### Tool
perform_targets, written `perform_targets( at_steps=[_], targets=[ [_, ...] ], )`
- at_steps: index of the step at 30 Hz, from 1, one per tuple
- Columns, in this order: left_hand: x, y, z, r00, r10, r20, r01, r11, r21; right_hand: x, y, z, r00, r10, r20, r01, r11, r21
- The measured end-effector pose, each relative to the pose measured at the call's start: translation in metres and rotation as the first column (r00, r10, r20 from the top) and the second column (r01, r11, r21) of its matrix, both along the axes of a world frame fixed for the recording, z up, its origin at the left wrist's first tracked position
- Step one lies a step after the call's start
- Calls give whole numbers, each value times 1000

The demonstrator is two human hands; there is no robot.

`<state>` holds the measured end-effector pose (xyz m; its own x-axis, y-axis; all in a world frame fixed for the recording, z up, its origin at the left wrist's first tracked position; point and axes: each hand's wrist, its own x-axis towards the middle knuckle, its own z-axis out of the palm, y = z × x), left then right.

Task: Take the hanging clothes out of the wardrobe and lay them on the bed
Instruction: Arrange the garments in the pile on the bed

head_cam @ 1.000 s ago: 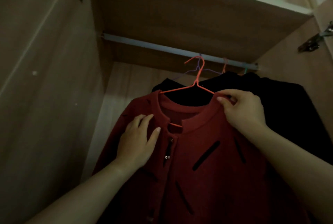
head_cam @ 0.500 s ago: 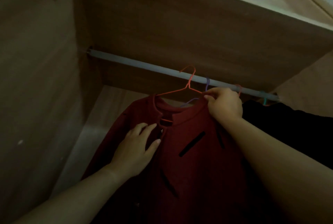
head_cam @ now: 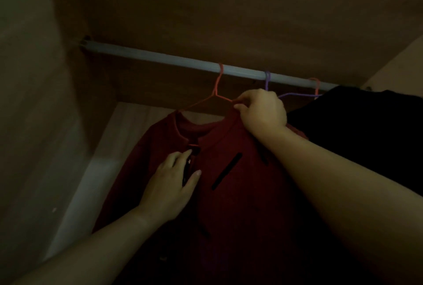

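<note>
Fingers pinching orange hanger, no writing legible

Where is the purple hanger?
In the head view, the thin purple wire hanger hooks on the grey rail, right of the orange wire hanger, just behind the right hand.

Two bare forearms, left hand and right hand unadorned, sleeveless

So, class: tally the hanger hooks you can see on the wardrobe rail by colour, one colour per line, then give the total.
Orange hooks: 2, the red top's hanger and one at the far right
Purple hooks: 1
Total: 3 on the rail
</note>
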<state>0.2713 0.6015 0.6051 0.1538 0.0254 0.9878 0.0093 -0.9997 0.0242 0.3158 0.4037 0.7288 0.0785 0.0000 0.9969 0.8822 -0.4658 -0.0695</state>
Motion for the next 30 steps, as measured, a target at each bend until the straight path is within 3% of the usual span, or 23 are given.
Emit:
perform_targets(
  at_steps=[6,13,19,22,26,30],
  targets=[
    [-5,4,-38,998,15,59,-18,999,46,0,-1,-47,920,-301,250,317,948,-28],
    [-16,-11,-140,989,105,-101,-89,984,151,18,-3,-203,908,-346,236,393,898,-197],
    [-23,-43,-245,979,25,-201,-10,997,73,16,-26,-340,929,-360,89,366,853,-372],
    [-30,-63,-297,953,-23,-302,32,999,25,4,-44,-406,937,-331,-113,243,849,-469],
    [-46,-99,-370,887,-180,-425,148,983,-108,-29,-81,-483,876,-336,-345,114,841,-530],
    [-75,-136,-445,770,-329,-547,233,943,-240,-82,-124,-549,786,-430,-443,118,809,-576]
  ],
)
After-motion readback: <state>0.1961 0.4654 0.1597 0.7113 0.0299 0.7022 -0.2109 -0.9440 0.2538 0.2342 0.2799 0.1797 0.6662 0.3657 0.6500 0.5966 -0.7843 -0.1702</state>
